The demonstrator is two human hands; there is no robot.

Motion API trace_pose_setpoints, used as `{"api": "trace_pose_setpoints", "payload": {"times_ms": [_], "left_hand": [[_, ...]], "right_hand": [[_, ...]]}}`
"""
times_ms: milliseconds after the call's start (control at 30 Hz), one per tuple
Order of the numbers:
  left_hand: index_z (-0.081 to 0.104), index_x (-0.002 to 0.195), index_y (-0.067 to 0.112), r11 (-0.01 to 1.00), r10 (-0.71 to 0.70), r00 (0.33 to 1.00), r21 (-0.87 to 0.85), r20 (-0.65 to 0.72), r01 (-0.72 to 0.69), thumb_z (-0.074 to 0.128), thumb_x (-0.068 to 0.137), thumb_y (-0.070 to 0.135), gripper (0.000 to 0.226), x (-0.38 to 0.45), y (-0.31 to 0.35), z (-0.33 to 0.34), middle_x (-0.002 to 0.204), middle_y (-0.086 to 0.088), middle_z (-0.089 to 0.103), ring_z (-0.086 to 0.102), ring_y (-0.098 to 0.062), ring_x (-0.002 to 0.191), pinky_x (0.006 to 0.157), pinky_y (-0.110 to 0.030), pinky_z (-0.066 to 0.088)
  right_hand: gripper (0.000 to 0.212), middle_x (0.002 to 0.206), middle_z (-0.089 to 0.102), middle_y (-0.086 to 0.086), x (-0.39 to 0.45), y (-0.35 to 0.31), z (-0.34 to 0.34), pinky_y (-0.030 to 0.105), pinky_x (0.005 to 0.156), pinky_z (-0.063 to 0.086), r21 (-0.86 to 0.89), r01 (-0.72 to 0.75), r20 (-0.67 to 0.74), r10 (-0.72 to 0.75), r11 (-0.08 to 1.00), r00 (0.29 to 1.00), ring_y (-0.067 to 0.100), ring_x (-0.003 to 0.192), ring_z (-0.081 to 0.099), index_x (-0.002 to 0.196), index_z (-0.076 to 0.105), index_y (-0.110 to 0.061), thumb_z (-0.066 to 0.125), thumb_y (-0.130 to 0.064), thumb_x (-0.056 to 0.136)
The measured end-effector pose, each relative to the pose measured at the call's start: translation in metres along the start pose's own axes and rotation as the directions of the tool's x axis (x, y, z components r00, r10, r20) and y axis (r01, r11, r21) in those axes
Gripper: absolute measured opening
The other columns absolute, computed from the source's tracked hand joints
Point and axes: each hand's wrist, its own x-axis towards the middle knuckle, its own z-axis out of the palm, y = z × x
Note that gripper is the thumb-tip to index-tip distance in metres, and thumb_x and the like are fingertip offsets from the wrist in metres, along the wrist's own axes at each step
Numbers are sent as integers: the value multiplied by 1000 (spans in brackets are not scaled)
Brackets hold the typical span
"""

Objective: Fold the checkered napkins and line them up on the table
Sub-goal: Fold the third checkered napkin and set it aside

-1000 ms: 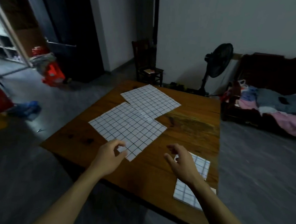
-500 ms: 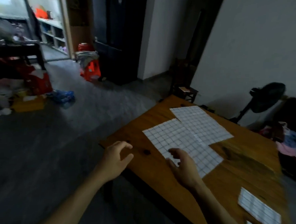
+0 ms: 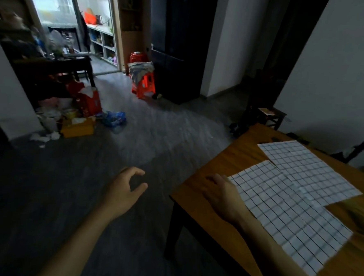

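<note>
Wooden table (image 3: 211, 205) bears near napkin (image 3: 289, 210) beside spread, empty right hand (image 3: 224, 196).

Dim room; daylight from far-left window (image 3: 55, 0); motion blur; wide-angle edge warp.

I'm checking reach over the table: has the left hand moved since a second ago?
Yes. The left hand has shifted left, off the table: it was over the near napkin's corner, and now hangs over the floor beyond the table's edge.
</note>
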Motion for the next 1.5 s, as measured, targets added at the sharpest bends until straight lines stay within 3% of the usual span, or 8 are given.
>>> {"api": "trace_pose_setpoints", "payload": {"times_ms": [167,500,700,900,1167,1267,1400,1500], "left_hand": [[60,109,34,999,12,1000,48,13,-13,74,83,26,31,78,-3,-6,119,12,54,53,-7,110,91,-31,48],[59,117,30,984,95,986,138,140,-114,71,86,31,33,233,8,19,116,17,52,49,-5,110,94,-28,45],[62,113,26,981,158,956,75,249,-181,73,84,29,31,323,-24,38,118,10,59,53,-9,115,97,-29,44],[60,113,33,939,319,866,-6,386,-343,68,81,44,34,428,-50,43,118,14,59,57,-6,109,91,-30,49],[61,115,26,863,502,749,-196,432,-465,70,87,31,30,538,-61,36,115,13,55,55,-7,103,88,-24,46],[61,115,26,839,544,712,-270,444,-472,69,87,31,29,559,-48,48,115,15,54,55,-5,105,87,-20,43],[60,116,29,788,609,598,-314,521,-529,67,89,33,28,577,-22,83,117,18,53,52,-1,106,79,-8,37],[59,115,31,764,634,519,-357,573,-538,68,87,35,29,586,-5,118,117,18,54,54,-2,109,85,-17,45]], "right_hand": [[41,132,46,-4,76,4,21,19,86,47,80,6,-58,-1,997,998,4,101,53,133,45,-27,55,-36,95],[44,137,44,-2,208,24,17,21,96,41,112,-76,-150,92,991,984,8,121,45,135,45,-25,55,-38,94],[44,137,43,-5,260,50,33,20,89,42,96,-238,-144,250,966,957,4,115,46,134,45,-29,58,-37,92],[43,132,43,-6,323,44,50,12,67,37,76,-430,-224,436,900,872,0,99,46,131,44,-31,60,-33,91],[44,131,43,-12,384,6,51,27,91,46,33,-622,-326,596,783,734,8,114,47,131,45,-33,59,-40,90],[42,127,43,-14,392,5,43,27,85,48,30,-662,-369,624,749,689,6,105,51,128,45,-37,58,-45,89],[41,129,46,-10,384,24,35,25,86,46,35,-708,-452,643,705,618,5,106,50,128,45,-37,58,-42,90],[44,134,47,-7,371,52,36,28,91,48,67,-749,-482,679,659,554,7,110,51,130,44,-36,59,-42,90]]}}
